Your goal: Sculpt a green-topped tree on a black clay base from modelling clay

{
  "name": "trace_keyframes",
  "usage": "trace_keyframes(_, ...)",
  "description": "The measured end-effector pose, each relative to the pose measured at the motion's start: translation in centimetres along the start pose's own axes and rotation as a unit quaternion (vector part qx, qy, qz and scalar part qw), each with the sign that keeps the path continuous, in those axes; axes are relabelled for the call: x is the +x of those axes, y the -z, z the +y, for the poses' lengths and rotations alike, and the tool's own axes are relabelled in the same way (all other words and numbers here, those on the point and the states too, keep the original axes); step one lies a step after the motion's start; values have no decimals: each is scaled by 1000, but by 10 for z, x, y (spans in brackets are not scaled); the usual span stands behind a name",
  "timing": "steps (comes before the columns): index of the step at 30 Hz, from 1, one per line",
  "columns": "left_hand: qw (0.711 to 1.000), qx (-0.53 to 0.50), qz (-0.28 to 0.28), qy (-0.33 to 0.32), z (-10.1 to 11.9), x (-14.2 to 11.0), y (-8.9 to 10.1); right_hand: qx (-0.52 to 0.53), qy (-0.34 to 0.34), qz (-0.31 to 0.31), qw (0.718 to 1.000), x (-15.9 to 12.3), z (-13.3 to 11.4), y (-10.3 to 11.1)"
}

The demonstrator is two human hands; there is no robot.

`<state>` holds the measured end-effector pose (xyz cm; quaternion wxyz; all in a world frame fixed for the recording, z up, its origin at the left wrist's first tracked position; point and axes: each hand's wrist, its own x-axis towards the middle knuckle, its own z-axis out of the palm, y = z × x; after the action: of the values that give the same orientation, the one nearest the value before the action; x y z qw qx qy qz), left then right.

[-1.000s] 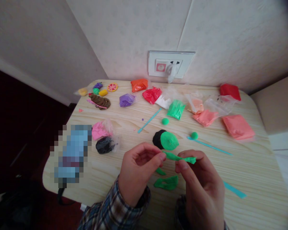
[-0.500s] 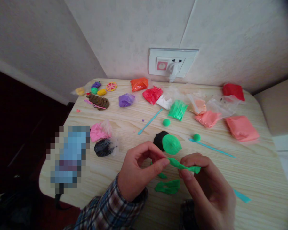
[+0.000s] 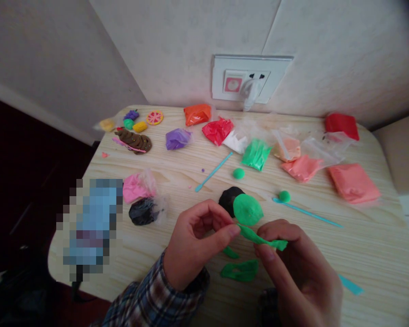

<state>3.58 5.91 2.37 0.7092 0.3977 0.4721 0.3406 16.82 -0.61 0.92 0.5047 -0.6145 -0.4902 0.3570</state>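
My left hand [image 3: 198, 247] pinches one end of a thin, twisted strip of green clay [image 3: 251, 234], and my right hand [image 3: 301, 268] pinches it near the other end. I hold this strip above the pale wooden counter [image 3: 177, 177]. Just beyond it, a flat, round green clay disc [image 3: 248, 210] overlaps a black clay piece [image 3: 227, 200].

No legible text, brand or number. Wall: white rectangular socket plate [image 3: 248, 63] carries a small pink square panel [image 3: 233, 85] with a pale round mark; detail too small to make out. Bench, far right: clear crumpled plastic bag [image 3: 330, 147], a few dark specks near its top, unreadable at this size. Bench, left: blue oblong object [image 3: 97, 213], masked by coarse pixel blocks; any lettering there hidden.
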Motion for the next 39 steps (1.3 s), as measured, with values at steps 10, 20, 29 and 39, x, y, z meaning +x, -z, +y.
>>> trace_keyframes(10,1000,0,9,27,-1,0,-1,19,-10,-3,1000,2,0,1)
trace_keyframes(20,999,19,25,10,0,1,-4,14,-16,6,1000,1,-2,2)
trace_keyframes(29,999,26,34,-11,-2,1,-5,15,-20,14,1000,2,-3,1)
trace_keyframes(39,999,16,32,2,-1,1,-7,-9,-35,38,999,3,-2,1)
